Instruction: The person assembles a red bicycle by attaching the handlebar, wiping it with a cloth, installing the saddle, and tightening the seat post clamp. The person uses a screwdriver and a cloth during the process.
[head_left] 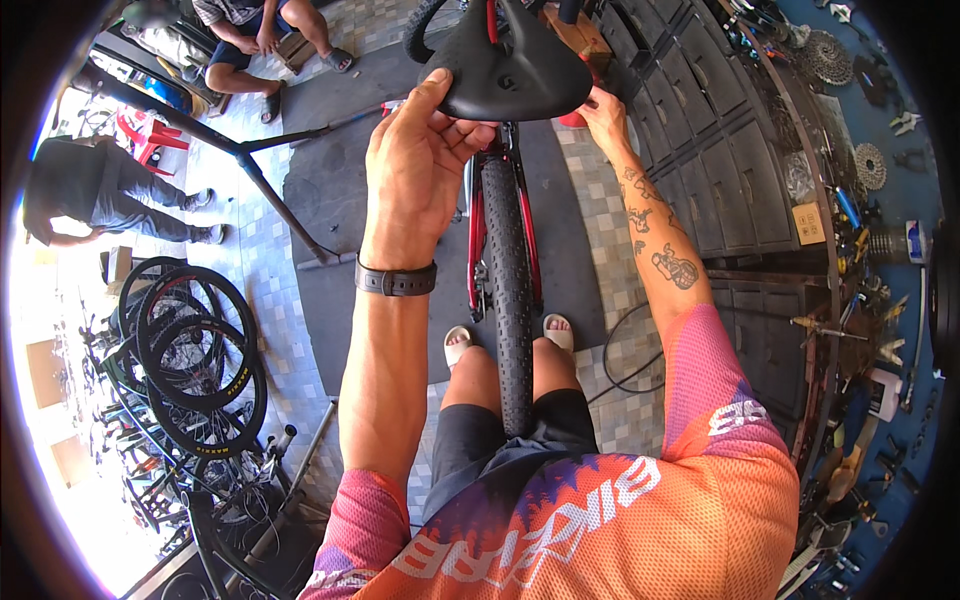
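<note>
Tiled floor [590, 215] carries the bicycle's rear tyre [510, 290], black cable [625, 350] and stacked wheels [195, 350].

Orange-purple jersey [620, 520], black wristband [396, 279], tattoos [672, 265]

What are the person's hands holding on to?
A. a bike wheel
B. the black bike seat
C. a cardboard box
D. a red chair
B: the left hand grips the back of the black bike seat and the right hand touches its far side, above the rear tyre.
</note>
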